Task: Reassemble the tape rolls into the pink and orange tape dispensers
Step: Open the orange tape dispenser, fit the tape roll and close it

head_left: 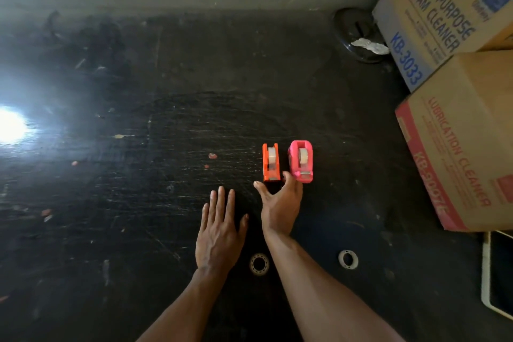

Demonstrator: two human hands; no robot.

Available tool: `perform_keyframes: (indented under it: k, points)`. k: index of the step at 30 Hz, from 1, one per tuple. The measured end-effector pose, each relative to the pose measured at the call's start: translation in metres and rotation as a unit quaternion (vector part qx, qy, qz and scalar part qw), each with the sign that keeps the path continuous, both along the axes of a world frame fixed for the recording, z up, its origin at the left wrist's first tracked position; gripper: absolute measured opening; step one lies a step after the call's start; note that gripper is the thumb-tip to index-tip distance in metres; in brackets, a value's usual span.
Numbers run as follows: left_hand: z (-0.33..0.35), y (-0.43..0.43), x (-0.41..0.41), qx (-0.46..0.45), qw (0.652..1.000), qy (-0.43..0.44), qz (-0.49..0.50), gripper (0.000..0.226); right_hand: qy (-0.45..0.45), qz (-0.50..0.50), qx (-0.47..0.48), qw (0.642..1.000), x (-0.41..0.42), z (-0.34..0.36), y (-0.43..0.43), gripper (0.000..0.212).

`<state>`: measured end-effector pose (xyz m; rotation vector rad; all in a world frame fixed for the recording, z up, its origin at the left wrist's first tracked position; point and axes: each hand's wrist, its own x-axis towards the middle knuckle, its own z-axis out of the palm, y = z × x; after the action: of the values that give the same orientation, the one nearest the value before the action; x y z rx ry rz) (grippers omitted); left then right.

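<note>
An orange tape dispenser (271, 163) and a pink tape dispenser (301, 161) stand side by side on the dark scratched table, each with a clear tape roll seated inside. My right hand (279, 203) is just in front of the orange dispenser, fingers spread, thumb and forefinger on either side of its near end, holding nothing. My left hand (220, 230) lies flat and open on the table to the left. Two loose rings lie nearer me: a clear tape roll (259, 264) between my forearms and a white ring (348, 259) to the right.
Stacked cardboard boxes (455, 130) fill the right side. A dark round dish with crumpled paper (361, 39) sits at the back right. A white-rimmed tray (497, 275) pokes in at the right edge. Strong light glare (11, 125) covers the left.
</note>
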<state>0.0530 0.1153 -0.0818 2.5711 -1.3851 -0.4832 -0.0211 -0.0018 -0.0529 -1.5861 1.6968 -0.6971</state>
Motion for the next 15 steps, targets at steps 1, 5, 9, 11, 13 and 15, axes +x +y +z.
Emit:
perform_keyframes:
  k: [1, 5, 9, 11, 13, 15]
  points:
    - [0.002, 0.0, 0.0, -0.002, 1.0, 0.006, 0.003, 0.078, -0.002, 0.008, -0.001, 1.0, -0.007, 0.002, 0.006, 0.072]
    - [0.016, 0.005, -0.004, -0.048, 0.994, 0.084, 0.05, 0.069, 0.008, 0.035, 0.001, 0.999, -0.048, 0.011, 0.038, 0.062]
    - [0.041, 0.03, -0.039, -0.116, 0.978, 0.121, 0.124, 0.066, 0.012, 0.045, 0.033, 0.998, -0.098, 0.016, 0.075, 0.059]
    - [0.05, 0.046, -0.063, -0.128, 0.972, 0.135, 0.143, 0.067, 0.015, 0.058, 0.041, 0.997, -0.124, 0.015, 0.093, 0.06]
    - [0.055, 0.062, -0.084, -0.121, 0.968, 0.145, 0.165, 0.07, 0.021, 0.07, 0.046, 0.996, -0.147, 0.013, 0.108, 0.061]
    - [0.058, 0.076, -0.104, -0.112, 0.965, 0.155, 0.182, 0.074, 0.024, 0.075, 0.056, 0.995, -0.169, 0.014, 0.119, 0.064]
